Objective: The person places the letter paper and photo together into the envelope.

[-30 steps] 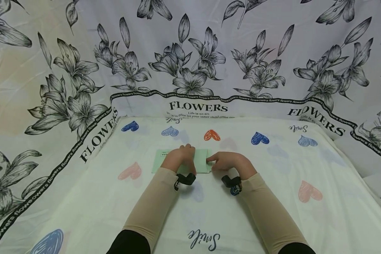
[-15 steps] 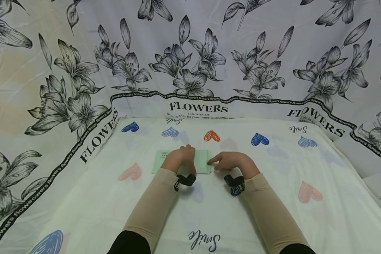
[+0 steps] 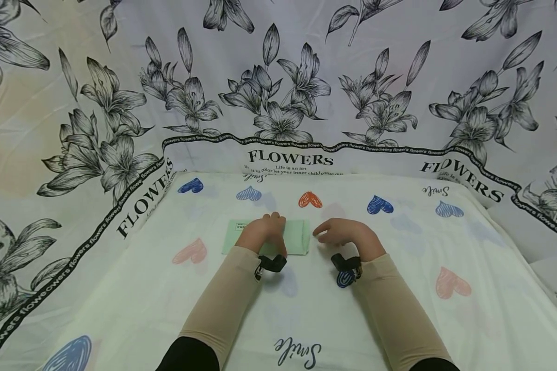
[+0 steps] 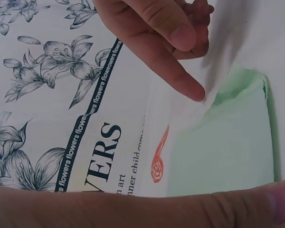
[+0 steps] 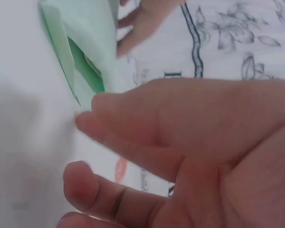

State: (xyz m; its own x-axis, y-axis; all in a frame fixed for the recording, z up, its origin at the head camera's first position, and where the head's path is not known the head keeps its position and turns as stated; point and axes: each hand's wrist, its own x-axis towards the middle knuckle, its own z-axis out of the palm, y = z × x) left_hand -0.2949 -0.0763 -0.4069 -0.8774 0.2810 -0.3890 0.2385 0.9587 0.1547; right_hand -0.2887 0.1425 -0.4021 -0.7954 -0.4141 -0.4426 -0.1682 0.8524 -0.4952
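Note:
A light green paper envelope lies flat on the bed cloth, with a small printed label near its upper left corner. Across its middle rests my left hand, holding it down with the fingers toward the far edge and the thumb toward the near one. Just off the envelope's right end hovers my right hand, its forefinger extended and the others loosely bent, holding nothing. In the right wrist view that end of the envelope gapes open. Its part under the left hand is hidden.
White bedding printed with hearts and the word Smile spreads beneath the hands. Behind it, a white curtain with black lily drawings hangs, edged by a black lettered band. Each wrist wears a black strap.
My right hand has drawn back to the right, from touching the envelope's right end to standing apart from it. The left hand and envelope stay practically in place.

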